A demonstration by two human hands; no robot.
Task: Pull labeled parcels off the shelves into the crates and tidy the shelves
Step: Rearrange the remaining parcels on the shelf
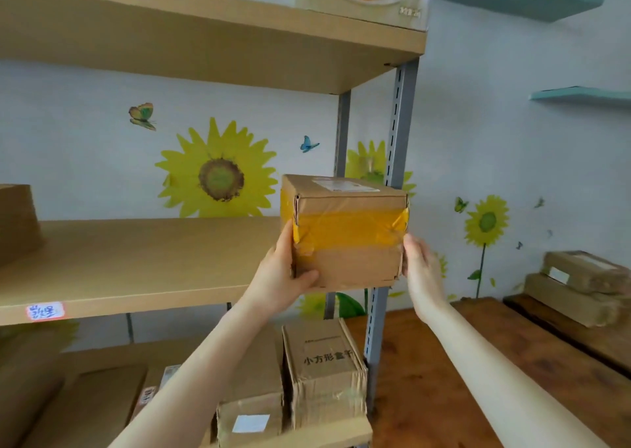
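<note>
A brown cardboard parcel (345,232) with a yellow tape band and a white label on top is held in the air at the right end of the middle shelf (129,259). My left hand (283,270) grips its left lower corner, thumb on the front face. My right hand (418,263) presses flat against its right side. The parcel overhangs the shelf's front right corner, just in front of the grey metal upright (397,133).
A stack of cardboard (17,222) sits at the middle shelf's left end. The lower shelf holds several parcels, among them a box with printed characters (324,372) and one with a white label (251,413). To the right stands a wooden table (444,379) with stacked parcels (580,283).
</note>
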